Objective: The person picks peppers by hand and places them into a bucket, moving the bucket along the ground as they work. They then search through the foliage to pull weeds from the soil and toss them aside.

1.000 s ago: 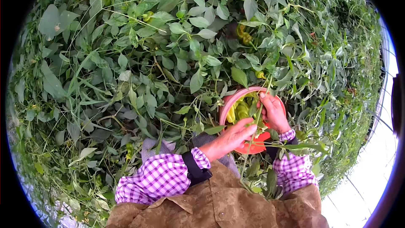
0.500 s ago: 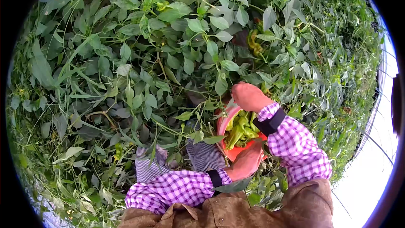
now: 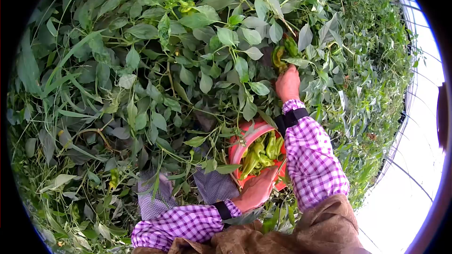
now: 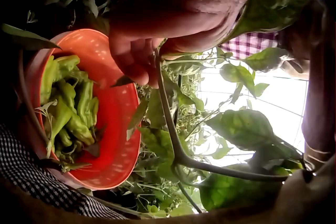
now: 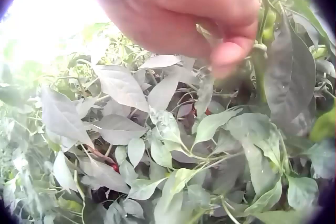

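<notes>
My right hand [image 3: 288, 84] reaches beyond the bucket into the leaves, its fingers gripping the lower end of a hanging yellow-green pepper [image 3: 278, 57]. In the right wrist view the fingers are curled and the thumb tip shows beside green fruit. A red-orange bucket [image 4: 118, 124] leans toward me, part filled with light green peppers [image 3: 256, 157]. At its near rim is my left hand [image 3: 256, 193]. The left wrist view shows that hand's fingers pinching a forked plant stem [image 4: 170, 129] with leaves on it.
Dense pepper plants [image 3: 155, 61] surround the bucket, with a leafy twig [image 3: 212, 146] crossing near its left side. My checked trouser legs [image 3: 216, 178] are left of the bucket. Another green pepper [image 3: 291, 45] hangs just beyond the right hand. Bright greenhouse sheeting [image 3: 400, 174] lies at the right.
Both hands were together over the bucket on a leafy stem. The right hand then passed over the far rim and out to the hanging pepper. The left hand drew back to the near rim.
</notes>
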`<action>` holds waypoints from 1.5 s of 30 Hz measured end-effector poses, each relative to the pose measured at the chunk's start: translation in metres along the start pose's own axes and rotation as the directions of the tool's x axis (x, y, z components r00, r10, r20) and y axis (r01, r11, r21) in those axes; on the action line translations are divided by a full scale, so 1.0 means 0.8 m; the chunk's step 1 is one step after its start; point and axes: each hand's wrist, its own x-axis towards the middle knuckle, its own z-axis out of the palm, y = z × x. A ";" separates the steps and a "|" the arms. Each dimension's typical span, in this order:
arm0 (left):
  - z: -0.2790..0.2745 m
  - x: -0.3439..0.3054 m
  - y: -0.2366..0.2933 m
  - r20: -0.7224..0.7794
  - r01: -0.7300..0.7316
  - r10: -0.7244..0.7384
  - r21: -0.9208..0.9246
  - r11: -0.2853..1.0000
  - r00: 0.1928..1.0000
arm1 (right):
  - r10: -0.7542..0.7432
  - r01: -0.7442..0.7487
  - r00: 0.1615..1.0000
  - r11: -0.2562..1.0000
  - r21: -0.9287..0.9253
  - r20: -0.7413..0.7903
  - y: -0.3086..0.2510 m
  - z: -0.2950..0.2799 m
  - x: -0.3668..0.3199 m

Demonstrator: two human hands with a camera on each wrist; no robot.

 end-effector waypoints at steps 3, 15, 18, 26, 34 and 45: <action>-0.003 -0.001 0.003 -0.022 -0.024 0.024 0.013 1.000 0.999 | 0.034 -0.016 0.971 0.997 -0.078 0.235 0.001 -0.001 0.017; -0.038 -0.007 0.004 -0.027 0.021 -0.021 -0.011 1.000 0.999 | -0.215 0.102 0.912 0.944 0.315 0.350 0.009 -0.060 -0.027; -0.051 -0.007 0.009 -0.032 0.038 -0.039 -0.039 0.999 0.999 | -0.207 -0.028 0.917 0.819 0.573 0.340 0.002 -0.081 -0.062; -0.097 0.003 0.029 -0.105 0.027 -0.029 -0.021 0.999 0.994 | 0.043 -0.364 0.929 0.285 0.887 0.368 -0.054 -0.184 -0.118; -0.193 0.006 0.078 -0.549 -0.194 0.181 0.035 0.980 0.816 | -0.104 -0.254 0.956 0.179 0.950 0.275 -0.081 -0.215 -0.220; -0.232 -0.035 -0.018 -0.478 0.094 -0.129 -0.096 0.991 0.869 | 0.624 -0.561 0.741 0.371 0.740 0.249 0.139 -0.212 -0.409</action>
